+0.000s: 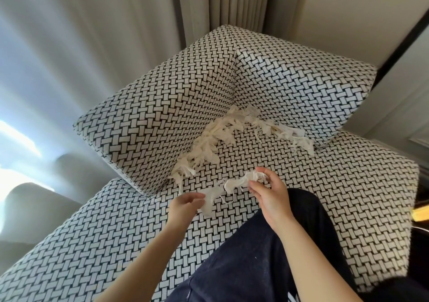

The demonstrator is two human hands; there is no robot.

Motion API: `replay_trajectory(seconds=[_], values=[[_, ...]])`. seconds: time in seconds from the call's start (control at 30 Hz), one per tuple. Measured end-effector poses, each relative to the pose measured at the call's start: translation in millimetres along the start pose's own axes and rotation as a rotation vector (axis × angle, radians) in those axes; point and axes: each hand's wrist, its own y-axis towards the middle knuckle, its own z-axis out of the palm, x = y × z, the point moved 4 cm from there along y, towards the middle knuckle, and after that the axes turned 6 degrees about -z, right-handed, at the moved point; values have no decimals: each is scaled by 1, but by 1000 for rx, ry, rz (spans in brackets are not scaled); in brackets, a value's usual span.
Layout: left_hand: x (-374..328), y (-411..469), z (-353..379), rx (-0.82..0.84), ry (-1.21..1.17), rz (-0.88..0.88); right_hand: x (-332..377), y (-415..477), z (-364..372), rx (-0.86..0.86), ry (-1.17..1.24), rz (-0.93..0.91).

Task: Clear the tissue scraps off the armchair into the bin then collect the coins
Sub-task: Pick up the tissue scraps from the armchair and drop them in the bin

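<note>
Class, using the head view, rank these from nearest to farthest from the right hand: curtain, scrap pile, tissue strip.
1. The tissue strip, pinched in the right hand.
2. The scrap pile, beyond it along the cushion crease.
3. The curtain, farthest, behind the armchair.

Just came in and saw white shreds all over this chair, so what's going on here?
A person is picking shredded tissue off the patterned armchair. The right hand pinches a wad of tissue that trails toward the left hand; whether that hand grips it is unclear. Most tissue scraps lie along the crease below the back cushions. No bin or coins are in view.
</note>
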Motion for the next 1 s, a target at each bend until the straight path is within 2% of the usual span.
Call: replay_trajectory(seconds=[0.1,0.3,0.53,0.8,1.0], values=[[-17,-4,10,42,-63,37,8,-5,-7,-8,-89,-57],[-51,-18,48,134,-129,85,47,-15,-51,-123,-89,-169],[-90,-50,138,381,-67,136,81,-41,-159,-407,-26,-176],[-82,-88,264,612,89,21,91,-92,-289,-760,-29,-155],[-54,-115,352,747,223,-157,72,-124,-367,-1020,204,-96]])
